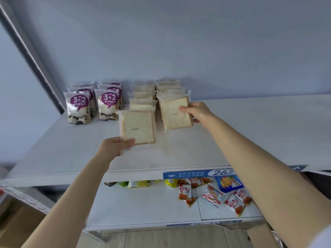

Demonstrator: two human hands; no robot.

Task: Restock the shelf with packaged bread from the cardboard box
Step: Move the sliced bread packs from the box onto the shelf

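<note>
You are pinching one bread packet (138, 127) by its near corner in your left grip (116, 145) and a second packet (176, 113) by its right edge in your right grip (197, 111), both above the shelf (71, 149) just before the far rows (143, 97), each probably feeling light, squashy and slippery-filmed.

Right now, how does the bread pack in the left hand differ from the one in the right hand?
The left-hand pack is nearer the front of the shelf; the right-hand pack is further back. The left hand pinches its pack's lower left corner; the right hand grips its pack's right edge. Both are clear-wrapped white bread slices.
</note>
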